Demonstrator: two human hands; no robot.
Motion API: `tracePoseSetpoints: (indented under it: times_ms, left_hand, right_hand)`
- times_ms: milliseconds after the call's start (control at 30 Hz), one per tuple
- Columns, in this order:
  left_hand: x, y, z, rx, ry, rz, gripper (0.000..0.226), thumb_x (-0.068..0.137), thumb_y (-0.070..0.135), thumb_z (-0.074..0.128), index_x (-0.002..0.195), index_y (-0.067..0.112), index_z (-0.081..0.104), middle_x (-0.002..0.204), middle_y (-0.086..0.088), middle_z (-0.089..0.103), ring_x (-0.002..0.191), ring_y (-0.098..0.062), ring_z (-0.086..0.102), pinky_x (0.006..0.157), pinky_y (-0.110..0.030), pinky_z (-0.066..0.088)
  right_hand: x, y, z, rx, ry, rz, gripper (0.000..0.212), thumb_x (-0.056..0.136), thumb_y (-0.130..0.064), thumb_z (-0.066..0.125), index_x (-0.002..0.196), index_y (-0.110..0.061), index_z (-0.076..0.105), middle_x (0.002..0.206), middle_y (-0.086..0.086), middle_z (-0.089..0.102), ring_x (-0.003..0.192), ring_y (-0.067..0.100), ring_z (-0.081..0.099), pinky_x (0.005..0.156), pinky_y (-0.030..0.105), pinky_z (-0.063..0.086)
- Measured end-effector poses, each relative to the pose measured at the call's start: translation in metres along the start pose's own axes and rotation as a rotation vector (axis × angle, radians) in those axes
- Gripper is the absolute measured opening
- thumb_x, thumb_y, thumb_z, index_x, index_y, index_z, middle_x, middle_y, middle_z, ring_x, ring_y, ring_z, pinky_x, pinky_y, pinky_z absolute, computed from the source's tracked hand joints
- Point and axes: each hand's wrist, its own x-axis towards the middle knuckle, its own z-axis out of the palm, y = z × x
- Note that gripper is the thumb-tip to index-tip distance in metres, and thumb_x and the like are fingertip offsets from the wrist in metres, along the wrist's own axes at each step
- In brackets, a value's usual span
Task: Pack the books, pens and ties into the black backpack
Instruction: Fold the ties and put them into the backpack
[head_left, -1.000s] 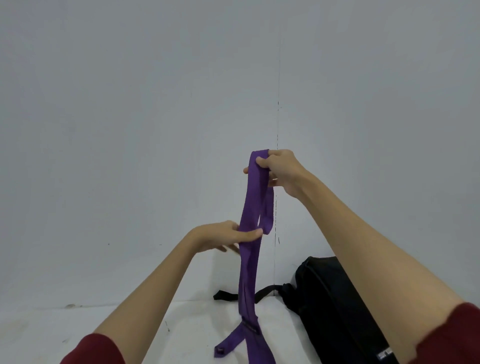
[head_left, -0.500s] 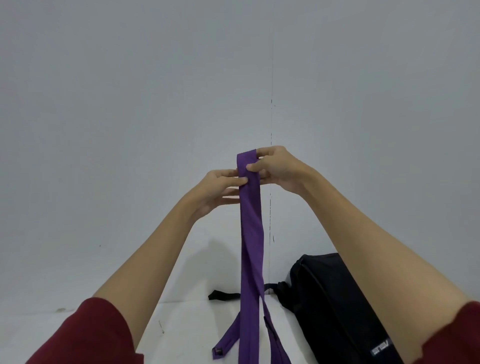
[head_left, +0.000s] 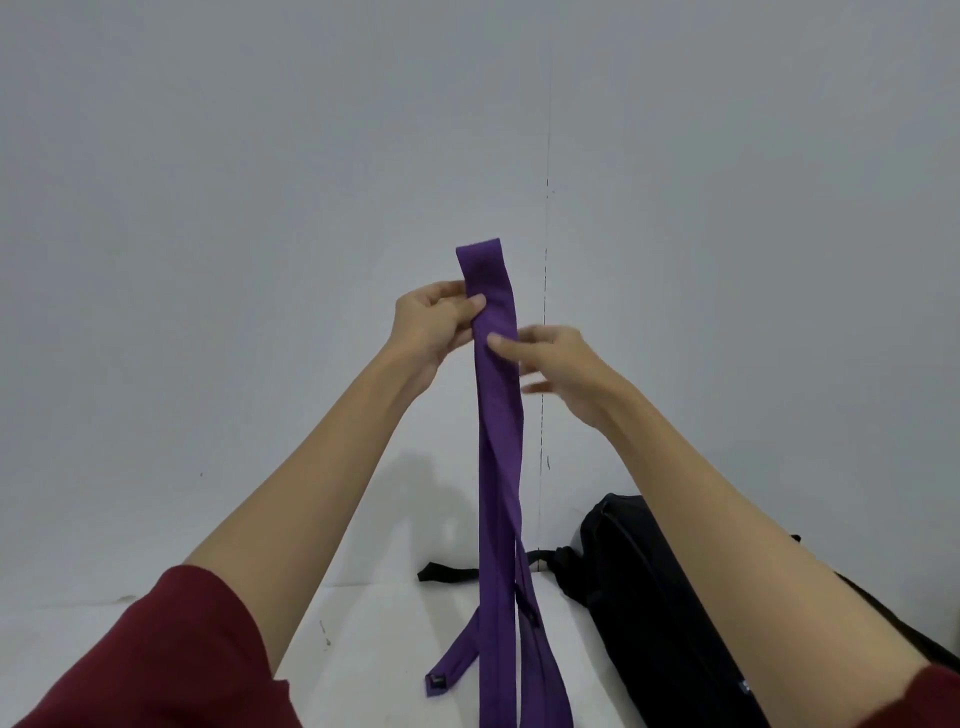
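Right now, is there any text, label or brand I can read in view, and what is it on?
Nothing readable.
Black backpack: a small white mark at its lower edge, mostly hidden by the right arm, too blurred to read.
Purple tie: no print visible.

Matt woven purple cloth tie (head_left: 496, 415); black backpack (head_left: 654, 597) of dull synthetic fabric.
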Motion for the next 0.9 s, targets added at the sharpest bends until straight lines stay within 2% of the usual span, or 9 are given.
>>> tracePoseSetpoints:
  times_ms: [100,233,333,433,567,700,767,833,900]
  left_hand:
    - [0.000,0.001,-0.001,-0.038,-0.003,-0.017,0.029,0.092,0.004,0.057,0.120,-0.003,0.054,0.090,-0.006,0.067,0.076,-0.014,0.067,0.072,-0.022,0.057]
    - [-0.017,-0.018,-0.012,0.204,-0.282,-0.188,0.049,0.086,0.040,0.064,0.128,0.014,0.055,0.114,0.001,0.068,0.099,-0.017,0.067,0.089,-0.031,0.052]
    - [-0.034,-0.037,-0.011,0.351,-0.374,-0.206,0.032,0.091,0.030,0.061,0.117,0.014,0.061,0.109,-0.002,0.071,0.092,-0.013,0.067,0.081,-0.027,0.054]
    - [-0.038,-0.040,-0.009,0.304,-0.363,-0.195,0.022,0.098,0.025,0.050,0.109,0.010,0.062,0.103,-0.005,0.072,0.088,-0.015,0.069,0.077,-0.029,0.056]
    - [-0.036,-0.032,-0.010,0.134,-0.305,-0.206,0.018,0.098,0.017,0.048,0.103,0.006,0.061,0.091,-0.008,0.073,0.077,-0.020,0.071,0.067,-0.029,0.057]
    - [-0.025,-0.015,-0.006,-0.038,-0.152,-0.166,0.025,0.098,0.011,0.047,0.112,-0.007,0.059,0.091,-0.014,0.069,0.074,-0.020,0.068,0.069,-0.026,0.059]
    - [-0.016,-0.003,-0.002,-0.105,-0.047,-0.172,0.024,0.098,0.009,0.047,0.105,-0.009,0.060,0.088,-0.013,0.067,0.073,-0.019,0.066,0.067,-0.025,0.057]
    - [-0.008,0.008,-0.001,-0.166,-0.002,-0.183,0.023,0.099,0.009,0.042,0.096,-0.008,0.059,0.086,-0.012,0.066,0.070,-0.015,0.066,0.061,-0.023,0.057]
    - [-0.002,0.015,-0.003,-0.161,-0.009,-0.189,0.026,0.101,0.009,0.038,0.095,-0.007,0.057,0.091,-0.011,0.066,0.075,-0.014,0.066,0.061,-0.022,0.057]
  right_hand:
    - [-0.004,0.010,0.006,0.073,-0.120,0.009,0.019,0.087,-0.017,0.067,0.099,-0.002,0.069,0.095,0.015,0.072,0.086,0.027,0.068,0.080,0.037,0.055]
    - [0.012,-0.008,0.014,0.365,0.240,0.000,0.010,0.084,-0.009,0.069,0.076,-0.004,0.066,0.078,0.012,0.068,0.071,0.024,0.065,0.068,0.031,0.058]
    - [0.026,-0.020,0.012,0.332,0.468,-0.016,0.015,0.083,-0.010,0.069,0.072,-0.002,0.063,0.079,0.018,0.068,0.073,0.032,0.067,0.075,0.042,0.057]
    - [0.026,-0.031,0.011,0.189,0.494,-0.062,0.019,0.083,-0.010,0.068,0.070,0.002,0.062,0.069,0.008,0.059,0.068,0.020,0.056,0.071,0.039,0.056]
    - [0.022,-0.043,0.006,0.250,0.243,-0.012,0.022,0.090,-0.026,0.064,0.081,-0.007,0.059,0.071,0.003,0.061,0.060,0.017,0.059,0.052,0.026,0.052]
    - [0.009,-0.024,0.005,0.113,-0.084,0.067,0.051,0.093,-0.057,0.045,0.077,-0.009,0.056,0.062,0.000,0.058,0.058,0.019,0.056,0.059,0.027,0.049]
    - [0.003,-0.009,0.008,0.104,-0.232,0.065,0.059,0.091,-0.064,0.039,0.092,-0.010,0.063,0.079,0.003,0.066,0.075,0.022,0.065,0.072,0.032,0.054]
    - [-0.004,0.000,0.012,0.113,-0.352,0.056,0.054,0.091,-0.057,0.046,0.106,-0.009,0.065,0.098,0.010,0.072,0.088,0.028,0.069,0.082,0.035,0.055]
    - [-0.006,0.003,0.015,0.180,-0.383,0.033,0.033,0.095,-0.032,0.054,0.107,-0.003,0.064,0.101,0.016,0.071,0.086,0.032,0.070,0.081,0.037,0.057]
